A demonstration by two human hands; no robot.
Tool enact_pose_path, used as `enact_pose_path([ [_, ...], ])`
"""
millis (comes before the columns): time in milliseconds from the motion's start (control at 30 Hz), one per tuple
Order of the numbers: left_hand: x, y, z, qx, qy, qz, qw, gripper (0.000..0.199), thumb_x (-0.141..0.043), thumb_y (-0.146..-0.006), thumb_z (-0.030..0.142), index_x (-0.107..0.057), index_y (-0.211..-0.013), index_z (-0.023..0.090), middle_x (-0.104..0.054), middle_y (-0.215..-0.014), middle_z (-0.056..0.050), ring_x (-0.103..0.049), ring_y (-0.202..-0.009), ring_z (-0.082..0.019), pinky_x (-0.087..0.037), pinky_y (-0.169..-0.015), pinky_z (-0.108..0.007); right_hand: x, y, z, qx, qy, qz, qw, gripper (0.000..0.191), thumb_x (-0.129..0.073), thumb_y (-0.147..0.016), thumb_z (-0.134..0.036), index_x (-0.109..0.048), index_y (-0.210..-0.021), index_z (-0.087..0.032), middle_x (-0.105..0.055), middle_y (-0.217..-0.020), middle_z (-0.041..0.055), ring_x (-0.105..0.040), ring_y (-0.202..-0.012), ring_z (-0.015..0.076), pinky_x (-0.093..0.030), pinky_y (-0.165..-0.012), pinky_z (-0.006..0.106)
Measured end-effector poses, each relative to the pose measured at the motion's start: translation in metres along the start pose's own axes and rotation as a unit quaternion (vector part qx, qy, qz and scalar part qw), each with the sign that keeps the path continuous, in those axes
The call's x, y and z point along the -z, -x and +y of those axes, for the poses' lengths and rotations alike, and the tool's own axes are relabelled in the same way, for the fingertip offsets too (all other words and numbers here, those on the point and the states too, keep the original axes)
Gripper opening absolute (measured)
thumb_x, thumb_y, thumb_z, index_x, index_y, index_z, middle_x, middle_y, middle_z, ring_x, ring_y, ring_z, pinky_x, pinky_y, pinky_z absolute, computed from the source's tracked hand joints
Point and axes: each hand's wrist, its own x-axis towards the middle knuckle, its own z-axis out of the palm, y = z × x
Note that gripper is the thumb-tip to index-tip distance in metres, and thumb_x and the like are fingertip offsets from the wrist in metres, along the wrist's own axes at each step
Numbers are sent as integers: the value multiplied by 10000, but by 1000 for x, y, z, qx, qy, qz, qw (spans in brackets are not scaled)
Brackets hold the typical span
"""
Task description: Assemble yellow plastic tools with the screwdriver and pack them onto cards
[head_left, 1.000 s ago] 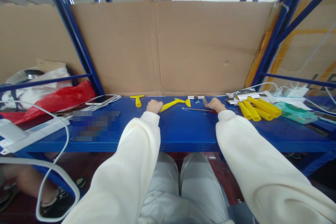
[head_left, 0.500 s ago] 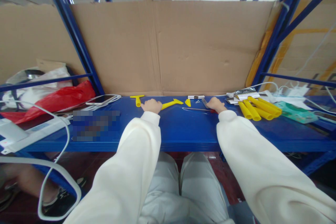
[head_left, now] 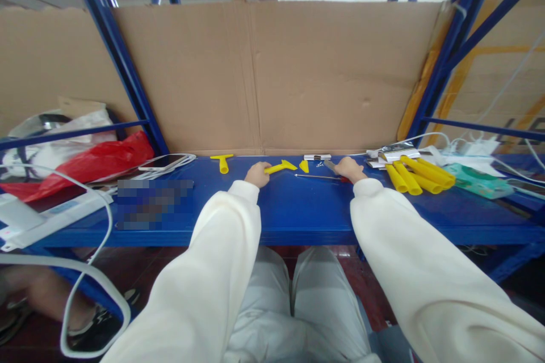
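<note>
My left hand is closed around the near end of a yellow plastic tool, whose angled head points right. To its left stands a yellow T-shaped piece with a tubular stem. My right hand rests on the table, fingers curled; a flat greyish piece sticks out at its left side. Beneath that hand, the red handle of a screwdriver partly shows, its thin shaft pointing left. A small yellow wedge and some tiny screws lie between my hands.
Several yellow tubes lie on the right beside a green packet and white cables. Behind the screws is a black-and-white strip. A phone, red bag and power strip are left. Cardboard backs the blue table.
My left hand has turned and its thumb, which pointed left, is now tucked round the yellow tool. More of the tool's handle shows. My right hand stays nearly still.
</note>
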Motion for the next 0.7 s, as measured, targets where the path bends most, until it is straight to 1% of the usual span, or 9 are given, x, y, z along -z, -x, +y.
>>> enact_pose_path([
  [133,1,-1,-1,18,24,-12,1000,498,-534,-768,19,-739,-1176,219,-707,-1266,-38,-623,-1221,-190,-445,-1065,-224,1,0,1,10,-9,3,1000,496,-545,-884,-605,-723,-957,-148,-740,-913,163,-663,-1043,337,-389,-1014,532],
  [233,2,-2,-1,29,36,-18,999,477,-560,-750,28,-754,-1140,224,-721,-1236,-38,-634,-1200,-198,-457,-1052,-235,1,0,1,9,-9,6,1000,459,-557,-882,-584,-718,-917,-156,-733,-869,151,-667,-1027,329,-403,-997,521],
  [333,4,0,1,41,37,-14,998,408,-582,-759,59,-770,-1083,220,-737,-1197,-43,-660,-1148,-198,-479,-1013,-231,1,2,1,12,-6,8,1000,466,-551,-878,-597,-715,-897,-161,-734,-889,156,-664,-1040,334,-404,-992,517],
  [433,6,3,4,71,22,-4,997,326,-605,-786,120,-778,-1045,216,-747,-1166,-56,-679,-1109,-208,-500,-970,-239,2,6,0,17,0,2,1000,494,-523,-886,-612,-716,-908,-157,-735,-901,159,-661,-1050,336,-393,-1003,516],
  [500,8,5,6,94,8,2,996,307,-608,-798,149,-777,-1046,214,-748,-1164,-64,-682,-1110,-222,-506,-954,-255,3,8,-1,20,7,-4,1000,512,-507,-891,-620,-717,-928,-155,-735,-906,160,-660,-1058,338,-390,-1007,513],
  [600,11,6,9,123,-7,2,992,298,-595,-800,145,-780,-1024,210,-753,-1148,-81,-683,-1115,-251,-507,-939,-289,1,7,0,21,22,-8,999,487,-517,-894,-598,-715,-947,-156,-733,-938,164,-657,-1074,336,-398,-1003,498],
  [700,13,5,10,139,-8,3,990,285,-593,-788,135,-787,-984,206,-762,-1118,-98,-692,-1098,-269,-507,-922,-305,-2,3,2,28,25,-8,999,453,-553,-882,-570,-717,-942,-152,-732,-975,173,-657,-1078,337,-405,-997,495],
])
